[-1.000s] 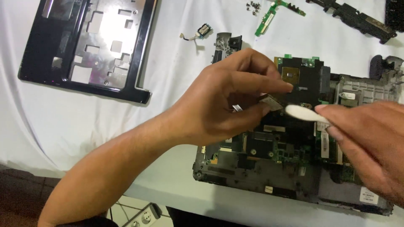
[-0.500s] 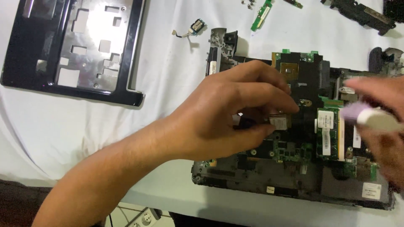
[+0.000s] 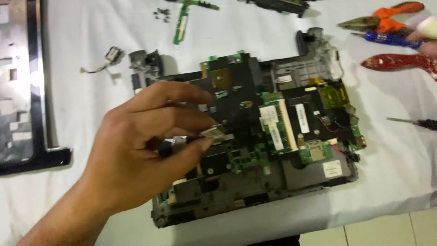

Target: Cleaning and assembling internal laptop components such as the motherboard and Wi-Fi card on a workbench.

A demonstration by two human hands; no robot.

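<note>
My right hand has pulled away from the board to the upper right corner of the frame, and the view has slid so the black bezel is now half cut off at the left edge. That hand is blurry up there by the pliers, wrapped round something pale, can't tell what. Left hand hangs over the lower middle w/ thumb and fingers pinched on a small metal part, just above the motherboard, same grip as a sec ago.

Teardown's prob past halfway imo: bezel off, green strip board and a pile of screws set aside at the top, little connector w/ wires out at upper left. Main board is in the bottom case, chips and cables on it, so that's what's left. Screwdriver lies at the right edge
</note>
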